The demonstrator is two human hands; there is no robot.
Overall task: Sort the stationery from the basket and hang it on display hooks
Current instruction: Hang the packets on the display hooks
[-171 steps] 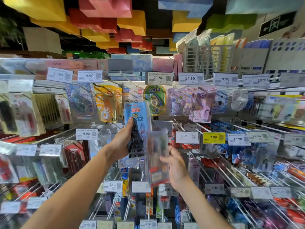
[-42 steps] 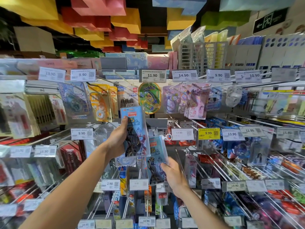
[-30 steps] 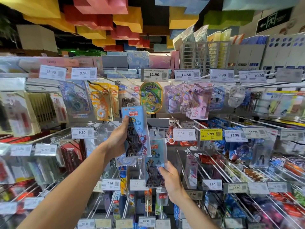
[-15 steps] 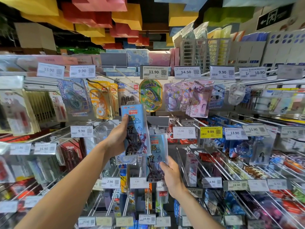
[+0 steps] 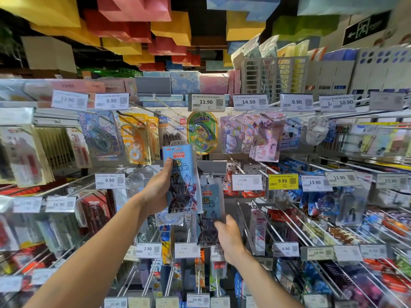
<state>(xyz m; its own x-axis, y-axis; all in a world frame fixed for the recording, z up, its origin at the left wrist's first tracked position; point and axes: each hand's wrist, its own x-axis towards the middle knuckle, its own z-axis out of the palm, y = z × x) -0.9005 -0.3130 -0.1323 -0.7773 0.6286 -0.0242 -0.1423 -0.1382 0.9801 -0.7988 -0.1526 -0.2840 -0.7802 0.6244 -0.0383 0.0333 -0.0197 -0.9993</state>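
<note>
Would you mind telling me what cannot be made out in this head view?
All in the head view:
- Basket: outside the frame.
- Whether the lower ruler pack in the right hand is hung yet: its clear top blurs into the clutter behind.
- Fingers of the left hand: mostly behind the upper ruler pack.
- Price tag at far left: blurred.

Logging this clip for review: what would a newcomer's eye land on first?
Two blue ruler set packs at centre: the left hand grips the upper pack, the right hand holds the lower pack beside it. A yellow price tag stands out among white tags to the right.
</note>
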